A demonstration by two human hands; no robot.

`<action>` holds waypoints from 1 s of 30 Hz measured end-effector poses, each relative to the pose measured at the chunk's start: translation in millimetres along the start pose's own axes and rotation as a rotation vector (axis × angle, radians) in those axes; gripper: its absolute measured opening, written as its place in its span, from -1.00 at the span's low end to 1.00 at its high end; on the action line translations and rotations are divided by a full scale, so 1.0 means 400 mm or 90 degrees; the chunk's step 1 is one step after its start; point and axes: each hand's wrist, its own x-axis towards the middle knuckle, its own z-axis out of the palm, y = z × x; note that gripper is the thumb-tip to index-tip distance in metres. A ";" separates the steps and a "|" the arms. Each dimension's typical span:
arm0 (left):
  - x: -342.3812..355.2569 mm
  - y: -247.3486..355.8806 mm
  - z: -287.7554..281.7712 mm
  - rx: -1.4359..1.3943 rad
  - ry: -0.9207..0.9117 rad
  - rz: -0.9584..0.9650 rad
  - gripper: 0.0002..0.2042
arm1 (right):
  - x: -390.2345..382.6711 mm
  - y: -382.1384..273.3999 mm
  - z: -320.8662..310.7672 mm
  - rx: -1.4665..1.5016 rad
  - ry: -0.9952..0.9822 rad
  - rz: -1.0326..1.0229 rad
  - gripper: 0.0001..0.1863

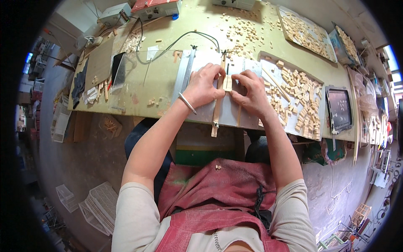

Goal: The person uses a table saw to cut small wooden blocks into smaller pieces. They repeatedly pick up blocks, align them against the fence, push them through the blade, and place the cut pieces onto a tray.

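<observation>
"Where's the block (227, 84)?"
"On the bench (191, 19), between the left hand (202, 86) and right hand (253, 94)."
"Gripped?"
"Can't tell; the 2 hands are half curled, thumbs and forefingers apart, tips beside it."

Looks like a woodworking workshop, judging by the green workbench (192, 20) at twelve o'clock, the tray (289, 127) of small wooden blocks (310, 125) between two and three, the knobbed metal box (156, 9) at eleven and the dusty red apron (214, 189) at six.
</observation>
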 end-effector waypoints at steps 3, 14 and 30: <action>0.015 0.001 -0.002 0.013 -0.008 -0.008 -0.57 | 0.015 0.012 0.000 0.004 -0.005 0.006 -0.49; -0.080 0.070 -0.036 0.174 -0.113 0.015 -0.55 | -0.023 -0.017 0.001 -0.048 0.009 -0.051 -0.55; -0.130 0.070 -0.026 0.070 -0.062 0.059 -0.53 | -0.117 -0.074 0.022 -0.020 0.004 -0.061 -0.50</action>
